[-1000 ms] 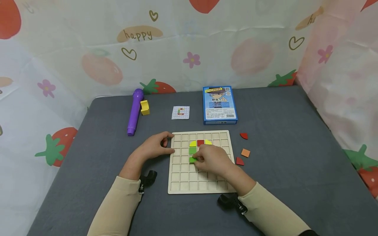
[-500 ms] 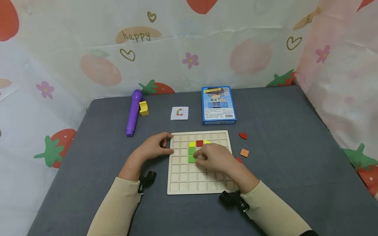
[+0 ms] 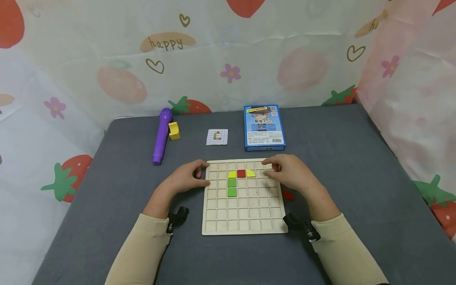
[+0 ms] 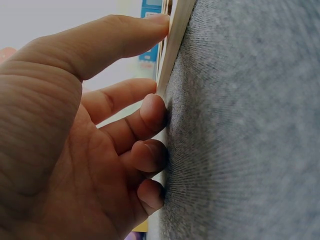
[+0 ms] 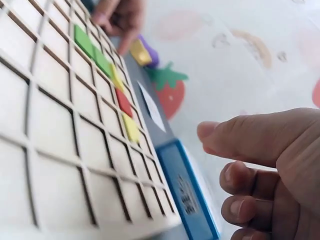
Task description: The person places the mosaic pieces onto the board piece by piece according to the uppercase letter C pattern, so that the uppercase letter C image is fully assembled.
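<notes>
A wooden grid board [image 3: 244,215] lies on the grey table [image 3: 356,166]. In its cells sit a yellow quarter-round [image 3: 232,174], a red square [image 3: 241,173], another yellow quarter-round [image 3: 251,173] and two green squares [image 3: 232,187] stacked in a column below. My left hand [image 3: 206,173] grips the board's upper left edge, thumb on top [image 4: 150,25], fingertips [image 4: 152,110] against the rim. My right hand [image 3: 268,168] hovers over the board's upper right corner, fingers loosely curled and holding nothing [image 5: 215,155]. A red piece [image 3: 288,195] lies on the table beside that wrist.
Behind the board are a blue box [image 3: 264,127], a small pattern card [image 3: 217,136], a purple cylinder [image 3: 162,135] and a yellow block [image 3: 173,130]. A strawberry-print cloth [image 3: 228,59] walls in the table at the back and sides.
My right hand let go of the second green square, which now sits in the cell below the first. The hand moved up and right to the board's top right corner. The left hand stayed.
</notes>
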`<move>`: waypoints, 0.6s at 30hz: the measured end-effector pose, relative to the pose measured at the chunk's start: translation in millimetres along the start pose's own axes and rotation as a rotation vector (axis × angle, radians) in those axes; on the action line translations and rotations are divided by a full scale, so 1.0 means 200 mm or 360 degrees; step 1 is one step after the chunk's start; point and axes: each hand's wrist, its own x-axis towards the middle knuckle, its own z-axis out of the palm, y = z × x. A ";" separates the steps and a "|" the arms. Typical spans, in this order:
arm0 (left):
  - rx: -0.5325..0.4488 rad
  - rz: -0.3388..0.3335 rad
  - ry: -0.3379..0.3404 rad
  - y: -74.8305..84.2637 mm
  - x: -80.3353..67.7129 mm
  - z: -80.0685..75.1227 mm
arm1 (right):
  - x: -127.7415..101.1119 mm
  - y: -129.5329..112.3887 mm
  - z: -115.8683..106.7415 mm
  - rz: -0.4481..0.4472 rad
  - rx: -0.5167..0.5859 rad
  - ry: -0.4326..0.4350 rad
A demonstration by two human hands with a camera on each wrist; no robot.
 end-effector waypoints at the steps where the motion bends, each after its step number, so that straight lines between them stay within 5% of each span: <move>1: 0.0001 -0.0002 -0.0001 0.00 0.00 0.00 | 0.00 0.02 -0.02 0.0011 0.0003 -0.0001; 18: 0.0013 -0.0008 -0.0003 0.00 0.00 0.00 | -0.03 0.30 -0.14 0.0334 -0.0148 0.0096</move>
